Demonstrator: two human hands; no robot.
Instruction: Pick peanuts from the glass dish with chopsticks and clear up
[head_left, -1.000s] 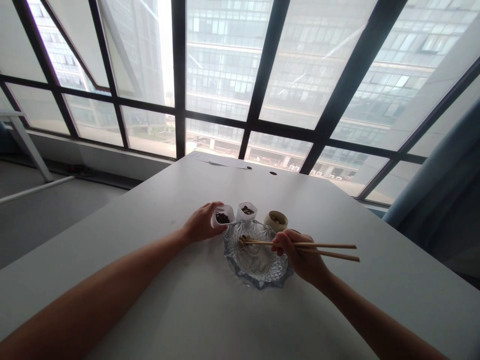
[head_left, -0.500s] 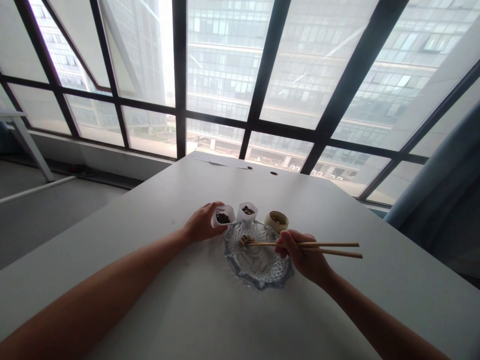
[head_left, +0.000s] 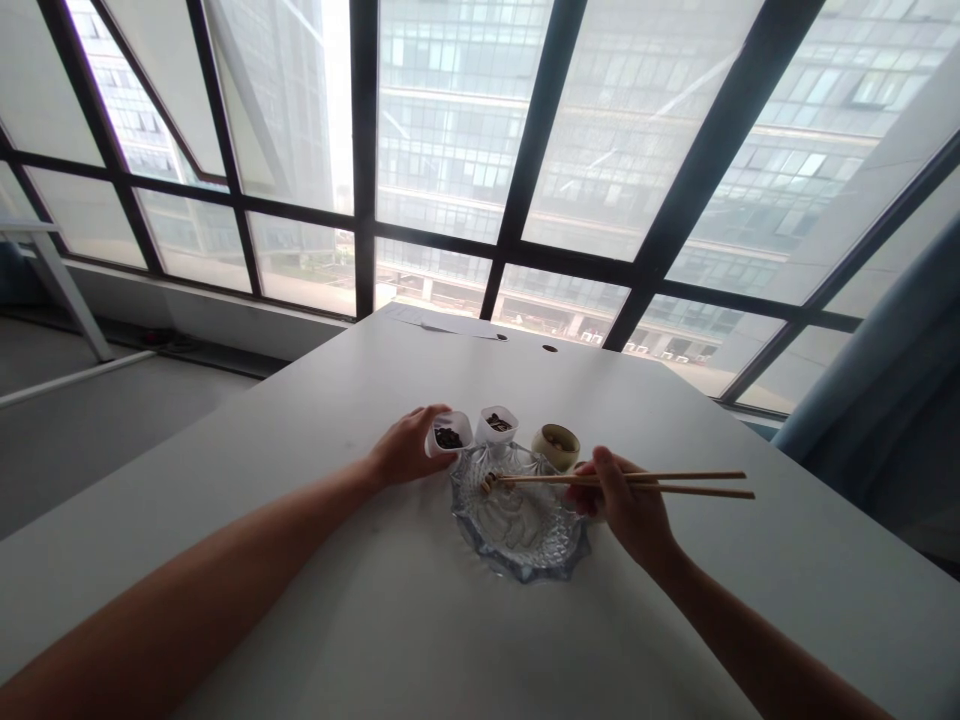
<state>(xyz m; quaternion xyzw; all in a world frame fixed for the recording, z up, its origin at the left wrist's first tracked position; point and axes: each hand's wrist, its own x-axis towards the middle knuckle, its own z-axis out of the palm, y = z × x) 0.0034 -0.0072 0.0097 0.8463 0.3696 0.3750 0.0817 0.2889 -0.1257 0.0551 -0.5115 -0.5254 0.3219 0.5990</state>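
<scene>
My left hand [head_left: 409,447] grips a small white cup [head_left: 441,449] of dark bean-like bits, thumb and fingers on its sides. A pair of wooden chopsticks [head_left: 690,480] is held in my right hand [head_left: 622,505], over the right side of a scalloped clear glass bowl [head_left: 525,572]. Their tips reach a few small pale and dark pieces [head_left: 489,483] in the bowl's left part; whether they pinch one cannot be made out. Behind the bowl stand a second white cup [head_left: 496,437] with dark and pale pieces and a round olive-coloured cup [head_left: 556,458] with small pieces inside.
All of this rests on a white table [head_left: 330,580]. Paper sheets [head_left: 442,325] lie at its far edge, near two round dark holes. Large framed windows rise behind, and a blue curtain [head_left: 885,400] hangs at the right.
My right hand has shifted to the right and slightly up, drawing back the chopsticks. Their tips remain by the pieces in the bowl. My left hand keeps its hold.
</scene>
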